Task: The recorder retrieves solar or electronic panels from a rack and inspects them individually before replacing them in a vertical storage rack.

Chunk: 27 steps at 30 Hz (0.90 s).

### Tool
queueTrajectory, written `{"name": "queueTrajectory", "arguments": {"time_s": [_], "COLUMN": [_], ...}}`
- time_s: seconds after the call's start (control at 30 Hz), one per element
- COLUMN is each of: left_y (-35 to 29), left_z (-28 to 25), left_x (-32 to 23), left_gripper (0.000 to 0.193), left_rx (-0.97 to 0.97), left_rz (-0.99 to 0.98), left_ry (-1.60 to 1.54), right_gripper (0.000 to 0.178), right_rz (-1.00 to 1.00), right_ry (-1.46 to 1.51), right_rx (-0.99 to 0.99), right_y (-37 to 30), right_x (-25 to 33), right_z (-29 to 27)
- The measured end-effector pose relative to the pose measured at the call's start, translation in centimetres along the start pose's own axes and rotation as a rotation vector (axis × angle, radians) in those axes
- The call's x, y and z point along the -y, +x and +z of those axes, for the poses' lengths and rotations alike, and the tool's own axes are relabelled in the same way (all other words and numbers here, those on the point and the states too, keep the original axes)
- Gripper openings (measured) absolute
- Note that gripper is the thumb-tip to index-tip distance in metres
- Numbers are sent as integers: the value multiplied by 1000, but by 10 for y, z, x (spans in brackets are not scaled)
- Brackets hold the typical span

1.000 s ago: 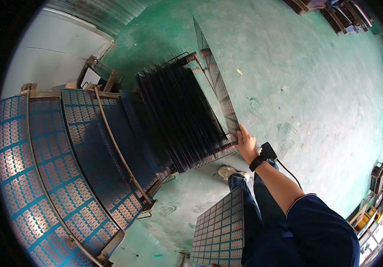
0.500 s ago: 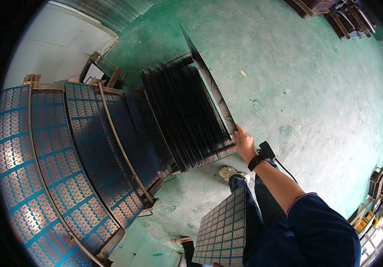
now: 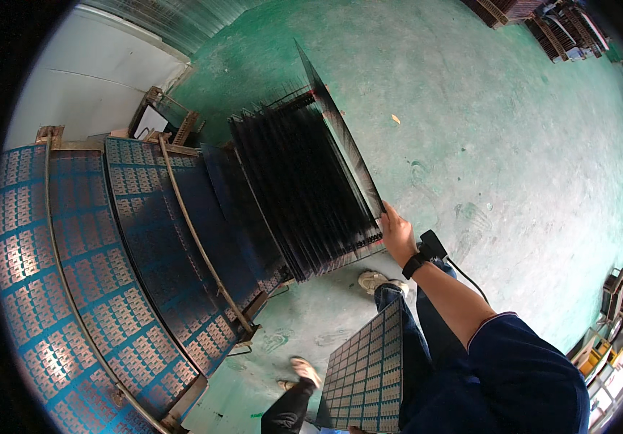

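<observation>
My right hand [image 3: 398, 235] is closed on the near corner of a thin dark panel [image 3: 343, 130], which stands upright at the right end of a rack packed with dark panels [image 3: 301, 192]. A black band and a small black device with a cable sit on that wrist. In front of my legs hangs a circuit board panel [image 3: 366, 369], with rows of copper-coloured patterns on blue. Only a sliver of my left hand [image 3: 356, 430] shows at its lower edge, against the panel; most of its fingers are hidden.
At left, a conveyor carries patterned panels [image 3: 112, 304] beneath metal rods [image 3: 196, 231]. Another person's leg and shoe [image 3: 304, 370] are close by at the bottom. Racks [image 3: 554, 32] stand at the far right on the green floor [image 3: 485, 130]. A white cabinet [image 3: 102, 72] is upper left.
The other person's dark trouser leg and shoe have come further into view at the bottom. The patterned panel has shifted slightly. My right hand keeps its hold on the thin dark panel.
</observation>
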State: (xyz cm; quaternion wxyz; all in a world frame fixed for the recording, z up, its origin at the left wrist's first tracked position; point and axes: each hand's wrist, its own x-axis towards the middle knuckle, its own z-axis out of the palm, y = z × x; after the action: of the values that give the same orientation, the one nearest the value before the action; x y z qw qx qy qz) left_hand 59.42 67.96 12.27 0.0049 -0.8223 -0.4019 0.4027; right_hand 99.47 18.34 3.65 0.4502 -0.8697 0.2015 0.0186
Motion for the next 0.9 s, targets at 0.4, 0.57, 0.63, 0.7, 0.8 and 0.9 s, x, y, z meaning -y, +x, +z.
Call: {"name": "queueTrajectory", "arguments": {"time_s": [0.4, 0.57, 0.63, 0.7, 0.8, 0.9], "left_y": [98, 131, 135, 138, 138, 136], "left_z": [-165, -240, -263, -281, -298, -307], "left_x": [121, 164, 177, 186, 193, 196], "left_gripper": [16, 15, 14, 14, 13, 13], "left_rx": [-35, -25, -17, -11, -18, -13], "left_rz": [439, 673, 733, 787, 832, 864], "left_ry": [621, 907, 981, 1032, 1086, 1107], "right_gripper": [34, 36, 36, 40, 48, 49], "right_rz": [-55, -63, -54, 12, 261, 176], "right_ry": [-6, -117, -313, -372, -391, -362], "right_rx": [0, 54, 163, 216, 402, 435], "right_y": [15, 35, 36, 37, 44, 39], "right_x": [0, -20, -31, -44, -52, -47], "right_z": [7, 40, 57, 63, 54, 30]}}
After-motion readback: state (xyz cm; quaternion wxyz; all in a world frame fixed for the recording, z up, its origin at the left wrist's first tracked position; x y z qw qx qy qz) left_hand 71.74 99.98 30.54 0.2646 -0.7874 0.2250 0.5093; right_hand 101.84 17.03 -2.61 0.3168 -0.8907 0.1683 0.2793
